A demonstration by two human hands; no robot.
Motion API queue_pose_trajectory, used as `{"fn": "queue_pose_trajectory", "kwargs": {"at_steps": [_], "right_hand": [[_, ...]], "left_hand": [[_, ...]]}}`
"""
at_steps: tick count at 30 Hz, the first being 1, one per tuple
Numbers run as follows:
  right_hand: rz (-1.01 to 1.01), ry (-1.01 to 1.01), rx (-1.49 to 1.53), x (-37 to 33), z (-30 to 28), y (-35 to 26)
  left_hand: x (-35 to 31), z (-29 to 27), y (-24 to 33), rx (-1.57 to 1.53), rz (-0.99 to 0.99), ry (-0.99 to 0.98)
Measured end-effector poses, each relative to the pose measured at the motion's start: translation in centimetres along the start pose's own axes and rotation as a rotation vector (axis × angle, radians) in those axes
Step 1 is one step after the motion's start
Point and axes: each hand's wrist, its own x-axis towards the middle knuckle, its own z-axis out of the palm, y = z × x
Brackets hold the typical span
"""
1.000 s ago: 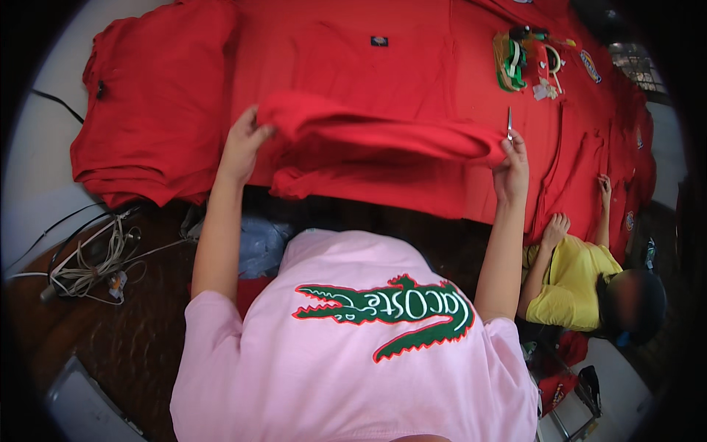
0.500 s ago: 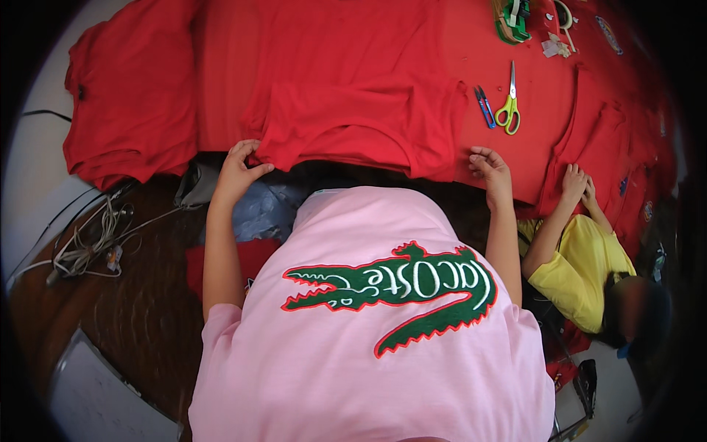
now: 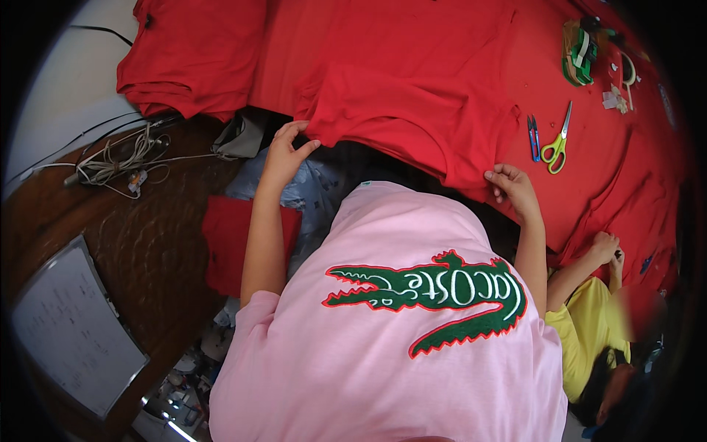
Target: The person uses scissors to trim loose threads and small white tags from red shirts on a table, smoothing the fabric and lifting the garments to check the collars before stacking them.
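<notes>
A red shirt [image 3: 405, 107] lies on the red-covered table in front of me, its curved neckline toward me and its near edge hanging over the table's edge. My left hand [image 3: 289, 153] pinches the shirt's left corner between thumb and fingers. At the right corner, my right hand [image 3: 518, 193] has its fingers curled and closed on the fabric edge; the exact grip is partly hidden. To the right of the shirt lie yellow-handled scissors [image 3: 554, 153] and small blue thread snips [image 3: 533, 138].
More red garments [image 3: 195, 62] are piled at the left. A green tape dispenser [image 3: 579, 55] stands at the far right. Beside me, a person in yellow [image 3: 585, 324] handles red fabric. Tangled cables [image 3: 121, 162] and a whiteboard [image 3: 77, 324] are at the lower left.
The whole view has shifted, so the table appears further right and tilted. My right hand has come from just beside the shirt onto its right corner; my left hand stays at the left corner.
</notes>
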Motion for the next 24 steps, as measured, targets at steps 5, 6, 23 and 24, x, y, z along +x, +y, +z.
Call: {"fn": "queue_pose_trajectory", "kwargs": {"at_steps": [5, 6, 23, 24], "right_hand": [[0.079, -0.083, -0.071, -0.1, 0.3, -0.6], [0.102, -0.067, -0.093, -0.3, 0.3, -0.6], [-0.254, -0.230, 0.161, -3.1, 1.8, -8.8], [-0.362, -0.128, 0.371, -1.5, 0.5, -8.8]], "left_hand": [[0.7, 0.2, -0.8, 0.011, 0.026, 0.011], [1.1, 0.1, -0.8, 0.020, 0.028, 0.002], [12.7, -7.5, 3.7, -0.770, -0.190, -0.833], [14.8, -6.7, 2.1, -1.186, 0.030, -0.705]]}}
